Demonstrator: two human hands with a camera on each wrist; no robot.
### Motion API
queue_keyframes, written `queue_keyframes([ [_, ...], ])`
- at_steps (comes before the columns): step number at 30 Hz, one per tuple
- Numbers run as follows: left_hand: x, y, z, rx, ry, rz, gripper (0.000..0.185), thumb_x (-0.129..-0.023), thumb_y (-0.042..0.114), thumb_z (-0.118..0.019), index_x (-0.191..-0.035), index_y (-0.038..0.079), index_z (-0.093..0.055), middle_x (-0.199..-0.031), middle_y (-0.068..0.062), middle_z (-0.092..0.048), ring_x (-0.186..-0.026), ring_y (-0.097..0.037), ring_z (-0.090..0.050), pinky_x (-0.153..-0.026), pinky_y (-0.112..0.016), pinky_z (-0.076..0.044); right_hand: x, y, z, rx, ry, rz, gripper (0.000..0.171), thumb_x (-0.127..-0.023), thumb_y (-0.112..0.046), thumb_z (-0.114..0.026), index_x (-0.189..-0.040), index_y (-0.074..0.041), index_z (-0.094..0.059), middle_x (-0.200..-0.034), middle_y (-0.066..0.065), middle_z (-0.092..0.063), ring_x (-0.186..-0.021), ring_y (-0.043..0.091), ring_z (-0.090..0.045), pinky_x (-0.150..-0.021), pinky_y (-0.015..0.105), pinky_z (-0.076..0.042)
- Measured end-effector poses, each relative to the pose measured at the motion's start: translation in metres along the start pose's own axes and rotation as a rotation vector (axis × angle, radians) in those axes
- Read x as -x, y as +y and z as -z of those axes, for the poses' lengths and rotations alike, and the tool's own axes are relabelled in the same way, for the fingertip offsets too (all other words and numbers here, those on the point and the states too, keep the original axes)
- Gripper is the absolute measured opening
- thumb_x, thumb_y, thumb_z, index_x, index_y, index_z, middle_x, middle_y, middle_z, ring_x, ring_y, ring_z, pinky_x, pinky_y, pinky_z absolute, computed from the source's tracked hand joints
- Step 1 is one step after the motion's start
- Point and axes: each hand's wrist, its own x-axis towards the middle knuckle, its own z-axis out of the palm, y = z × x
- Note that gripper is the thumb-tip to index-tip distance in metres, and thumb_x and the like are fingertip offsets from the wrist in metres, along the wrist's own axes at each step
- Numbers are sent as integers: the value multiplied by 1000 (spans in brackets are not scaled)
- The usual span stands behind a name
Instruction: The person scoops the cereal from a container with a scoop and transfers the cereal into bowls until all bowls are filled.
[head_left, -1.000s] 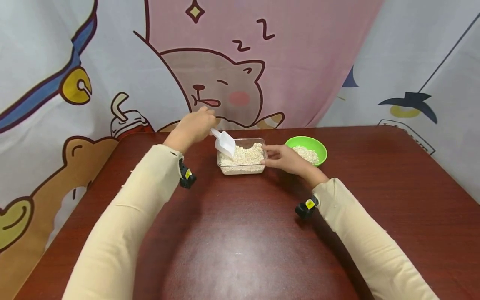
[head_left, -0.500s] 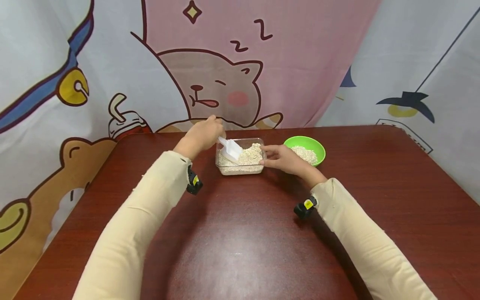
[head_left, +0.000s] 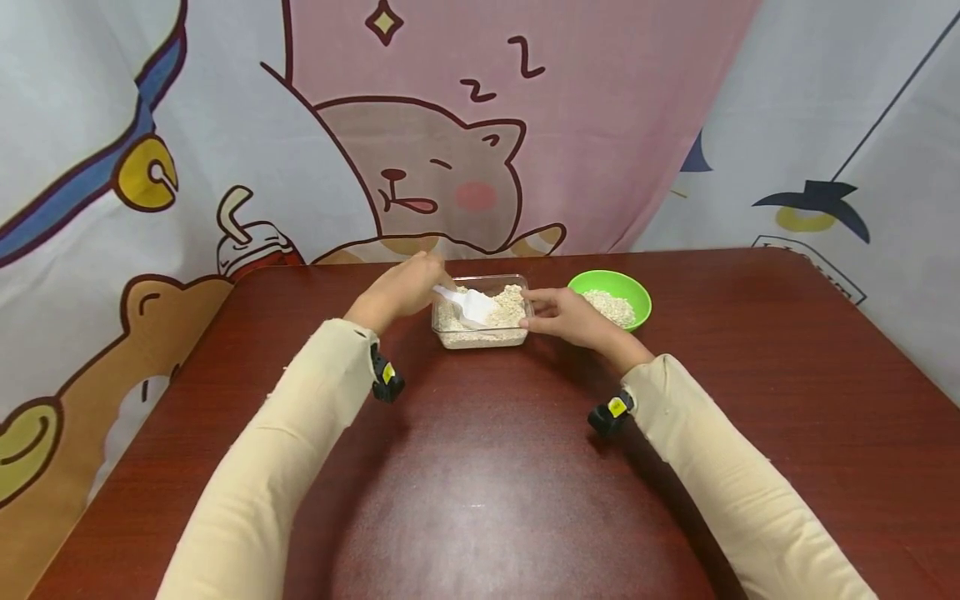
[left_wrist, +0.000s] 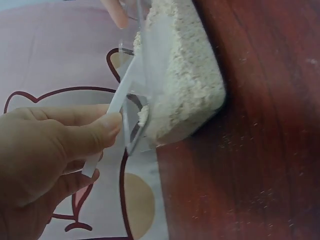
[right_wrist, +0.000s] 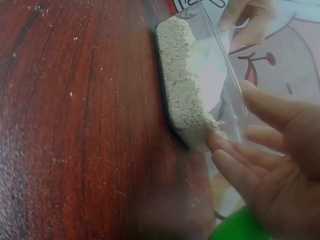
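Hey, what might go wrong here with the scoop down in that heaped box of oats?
1. The oats are heaped high in the clear box, so pushing the white scoop in may spill some over the rim; flakes already dot the table.
2. The right hand steadies the box only with its fingertips, so it may slide.

— Inspector: What is worn on the arms?
— Observer: Long cream sleeves on both, the left sleeve and the right sleeve, plain, reaching the wrists.
— Inspector: Anything at the cuffs?
— Observer: A small black wrist camera with a yellow mark under each: left camera, right camera. Both hands bare.
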Motion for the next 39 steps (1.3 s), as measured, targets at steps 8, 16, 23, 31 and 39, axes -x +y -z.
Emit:
queue_keyframes([
  [8,3,0,-13,91,15,-38,23,-79,7,-70,-101,2,-70,-93,-12,-60,-94,-29,-54,-87,-36,-40,0,1,0,-12,5,9,54,-84,-10,-65,-130,10,-44,-111,28,-58,-101,36,-58,-87,44,-44],
  [16,1,0,-20,146,24,-49,24,-78,6,-70,-101,0,-70,-99,-13,-62,-96,-27,-57,-87,-34,-43,1,1,-1,-16,9,15,53,-85,-10,-64,-129,11,-43,-110,29,-58,-100,37,-58,-88,45,-44],
  [23,4,2,-25,149,41,-31,25,-80,8,-69,-104,1,-69,-100,-11,-61,-97,-26,-54,-90,-35,-39,2,0,-1,-36,14,13,53,-85,-9,-65,-129,12,-43,-109,29,-58,-100,37,-58,-87,44,-44],
  [31,13,-6,-29,179,144,-43,23,-79,6,-69,-102,2,-70,-88,-9,-59,-89,-26,-53,-84,-36,-39,2,2,-5,-62,28,8,52,-84,-9,-66,-128,11,-45,-111,29,-58,-100,37,-58,-88,44,-44],
  [39,18,-19,-27,247,240,-40,22,-78,5,-69,-99,1,-70,-81,-8,-57,-79,-25,-52,-75,-36,-40,2,3,-4,-54,37,-2,54,-83,-10,-66,-130,7,-46,-112,27,-58,-101,35,-58,-88,43,-45],
])
